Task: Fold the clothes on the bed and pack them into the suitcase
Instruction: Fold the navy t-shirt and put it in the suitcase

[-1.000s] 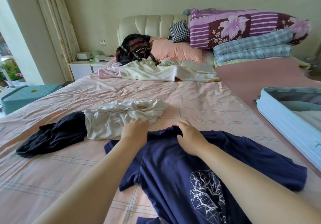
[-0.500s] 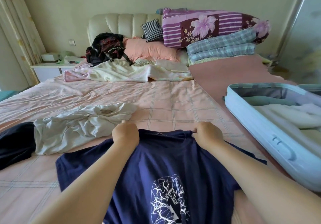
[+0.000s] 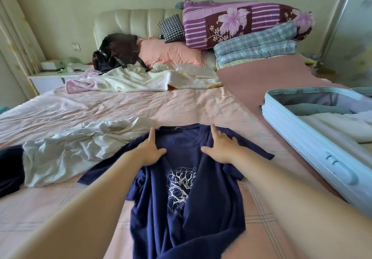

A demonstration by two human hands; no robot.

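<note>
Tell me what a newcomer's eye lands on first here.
The navy T-shirt with a white tree print lies mid-bed, left hand and right hand flat near its collar. Next, the open pale blue suitcase at right and the purple floral quilt by the headboard.

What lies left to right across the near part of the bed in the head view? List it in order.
Black garment → crumpled white garment → navy blue T-shirt with white tree print → open light blue hard-shell suitcase.

No legible text anywhere.
</note>
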